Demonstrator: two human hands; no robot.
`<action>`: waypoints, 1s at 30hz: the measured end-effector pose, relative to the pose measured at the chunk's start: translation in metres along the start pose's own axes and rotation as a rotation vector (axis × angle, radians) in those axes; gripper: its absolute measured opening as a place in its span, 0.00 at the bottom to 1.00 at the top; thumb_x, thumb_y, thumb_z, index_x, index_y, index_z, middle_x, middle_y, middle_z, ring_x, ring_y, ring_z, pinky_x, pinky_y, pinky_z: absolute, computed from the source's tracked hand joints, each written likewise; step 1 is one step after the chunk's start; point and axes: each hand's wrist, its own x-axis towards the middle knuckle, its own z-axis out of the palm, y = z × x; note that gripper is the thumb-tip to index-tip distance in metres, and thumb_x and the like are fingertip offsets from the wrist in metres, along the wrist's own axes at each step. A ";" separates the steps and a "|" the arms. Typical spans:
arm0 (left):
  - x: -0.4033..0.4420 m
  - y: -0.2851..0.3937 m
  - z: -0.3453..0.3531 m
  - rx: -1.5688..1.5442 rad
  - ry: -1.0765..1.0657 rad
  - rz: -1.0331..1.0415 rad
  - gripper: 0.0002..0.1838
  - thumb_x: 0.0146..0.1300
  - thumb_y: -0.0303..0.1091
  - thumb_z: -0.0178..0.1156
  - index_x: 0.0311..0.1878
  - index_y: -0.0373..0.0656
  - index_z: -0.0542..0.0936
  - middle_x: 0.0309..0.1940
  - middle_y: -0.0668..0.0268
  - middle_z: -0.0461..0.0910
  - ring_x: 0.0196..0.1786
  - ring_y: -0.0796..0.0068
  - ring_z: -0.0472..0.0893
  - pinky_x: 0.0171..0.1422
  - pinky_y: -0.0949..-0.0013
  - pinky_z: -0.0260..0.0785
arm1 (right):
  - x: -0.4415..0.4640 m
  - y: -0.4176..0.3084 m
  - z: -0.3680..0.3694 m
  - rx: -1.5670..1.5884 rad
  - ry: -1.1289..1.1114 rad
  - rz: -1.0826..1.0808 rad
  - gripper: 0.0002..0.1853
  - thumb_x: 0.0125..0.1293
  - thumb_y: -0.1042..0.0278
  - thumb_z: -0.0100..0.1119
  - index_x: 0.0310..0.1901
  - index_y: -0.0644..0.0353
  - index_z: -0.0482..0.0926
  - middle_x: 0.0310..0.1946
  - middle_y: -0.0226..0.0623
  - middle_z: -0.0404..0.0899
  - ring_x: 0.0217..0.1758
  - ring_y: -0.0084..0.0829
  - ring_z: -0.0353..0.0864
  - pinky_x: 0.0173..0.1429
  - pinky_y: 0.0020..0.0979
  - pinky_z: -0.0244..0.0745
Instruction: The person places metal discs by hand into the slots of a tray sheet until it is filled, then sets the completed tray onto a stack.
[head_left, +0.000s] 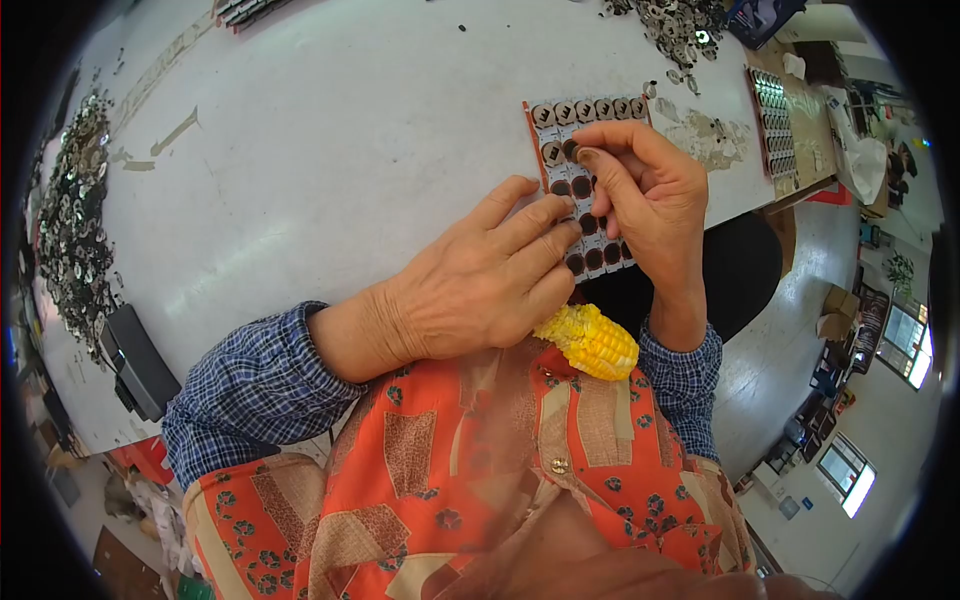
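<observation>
Both my hands work at a panel (597, 262) with rows of round places, some dark, others filled with silvery discs (563, 112) bearing black marks. My right hand (650, 190) bends over its right side, thumb and forefinger pinched at a small dark round piece (571, 150) in the second row. Its other fingers curl in. My left hand (480, 265) lies palm down at the panel's left edge, fingers stretched apart with the tips on it. Below that hand is a partly eaten corn cob (590, 342); its upper end is hidden, and I cannot tell what supports it.
Loose small metal parts lie heaped at the far left (75, 215) and at the back (685, 30). Another filled panel (772, 120) lies to the right. A dark grey box-like object (140, 360) stands at the left table edge. A black stool seat (745, 265) is beside the table.
</observation>
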 end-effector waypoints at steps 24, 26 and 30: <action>0.003 0.003 -0.002 -0.093 -0.088 -0.058 0.10 0.55 0.27 0.68 0.38 0.33 0.79 0.59 0.44 0.85 0.72 0.37 0.81 0.77 0.32 0.74 | 0.001 0.009 0.013 -0.484 0.120 -0.461 0.06 0.68 0.82 0.69 0.45 0.64 0.87 0.37 0.41 0.82 0.34 0.43 0.85 0.38 0.38 0.80; 0.004 0.003 -0.004 -0.074 -0.090 -0.056 0.11 0.54 0.28 0.69 0.37 0.34 0.79 0.59 0.45 0.85 0.73 0.38 0.81 0.77 0.31 0.73 | 0.004 0.015 0.006 -0.447 0.104 -0.457 0.08 0.68 0.81 0.69 0.47 0.63 0.88 0.37 0.40 0.83 0.35 0.40 0.87 0.38 0.36 0.81; 0.004 0.003 -0.007 -0.023 -0.119 -0.055 0.11 0.55 0.29 0.70 0.37 0.35 0.79 0.59 0.46 0.86 0.74 0.38 0.81 0.79 0.30 0.71 | 0.019 0.023 -0.026 -0.359 0.279 -0.262 0.14 0.69 0.81 0.70 0.54 0.61 0.91 0.43 0.37 0.88 0.36 0.27 0.87 0.43 0.30 0.81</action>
